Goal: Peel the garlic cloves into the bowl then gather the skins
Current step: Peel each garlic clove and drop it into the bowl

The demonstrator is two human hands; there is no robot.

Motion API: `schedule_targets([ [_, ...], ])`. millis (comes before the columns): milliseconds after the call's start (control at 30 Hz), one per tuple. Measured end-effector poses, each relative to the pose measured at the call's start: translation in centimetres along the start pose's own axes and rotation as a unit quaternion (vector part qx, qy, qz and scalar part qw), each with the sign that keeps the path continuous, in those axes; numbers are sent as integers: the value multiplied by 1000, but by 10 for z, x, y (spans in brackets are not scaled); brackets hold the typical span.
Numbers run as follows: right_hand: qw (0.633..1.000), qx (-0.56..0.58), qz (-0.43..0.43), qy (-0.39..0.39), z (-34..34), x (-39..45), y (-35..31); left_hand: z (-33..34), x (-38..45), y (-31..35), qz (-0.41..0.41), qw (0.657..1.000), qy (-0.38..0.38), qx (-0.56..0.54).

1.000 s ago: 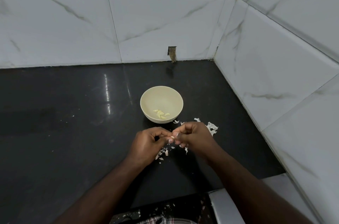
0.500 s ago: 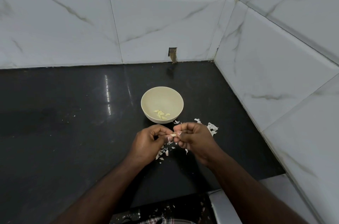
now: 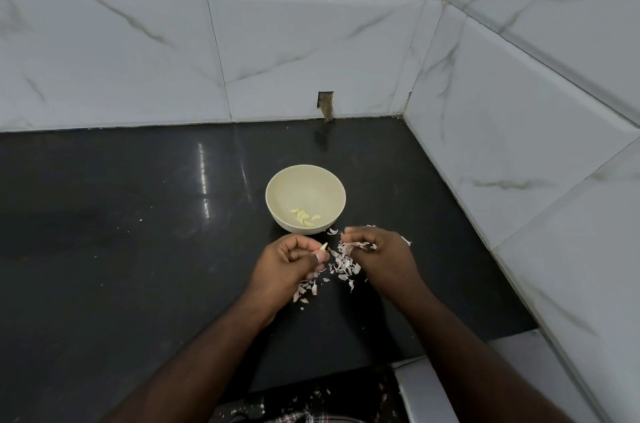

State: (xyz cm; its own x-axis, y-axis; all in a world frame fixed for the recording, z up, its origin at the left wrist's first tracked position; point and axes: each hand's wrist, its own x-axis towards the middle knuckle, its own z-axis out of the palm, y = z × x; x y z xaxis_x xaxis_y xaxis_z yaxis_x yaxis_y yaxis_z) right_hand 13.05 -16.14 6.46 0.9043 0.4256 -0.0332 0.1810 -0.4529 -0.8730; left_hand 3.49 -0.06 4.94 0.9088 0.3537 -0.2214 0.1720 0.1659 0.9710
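Your left hand (image 3: pixel 289 261) pinches a garlic clove (image 3: pixel 323 247) just near of the bowl (image 3: pixel 305 198) on the counter (image 3: pixel 138 249). Your right hand (image 3: pixel 375 251) grasps skins (image 3: pixel 356 245); more skins lie between your hands.

Our forearms are bare from the lower edge of the frame to the wrists, with no sleeves in view. We wear no rings, watch or bands on our left hand (image 3: pixel 289 263) or right hand (image 3: pixel 381 254). At the bottom edge a strip of checked cloth (image 3: pixel 304 418) shows at our waist.
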Motion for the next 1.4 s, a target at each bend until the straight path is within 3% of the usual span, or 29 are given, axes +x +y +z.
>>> schedule_targets([
  [533,980,163,34,-113,11,-4,-10,-1,1,0,23,999,-1,31],
  [700,987,119,-10,-109,11,-5,-10,-3,1,0,10,1000,-5,-2],
  [1000,990,-90,-99,-32,11,-7,-11,-1,0,2,3,1000,-15,3],
  [1233,986,-116,-117,16,15,-8,-7,2,-1,5,-7,1000,-15,-10],
  [1400,993,-93,-76,-10,14,-7,-11,1,0,5,13,999,-1,52],
])
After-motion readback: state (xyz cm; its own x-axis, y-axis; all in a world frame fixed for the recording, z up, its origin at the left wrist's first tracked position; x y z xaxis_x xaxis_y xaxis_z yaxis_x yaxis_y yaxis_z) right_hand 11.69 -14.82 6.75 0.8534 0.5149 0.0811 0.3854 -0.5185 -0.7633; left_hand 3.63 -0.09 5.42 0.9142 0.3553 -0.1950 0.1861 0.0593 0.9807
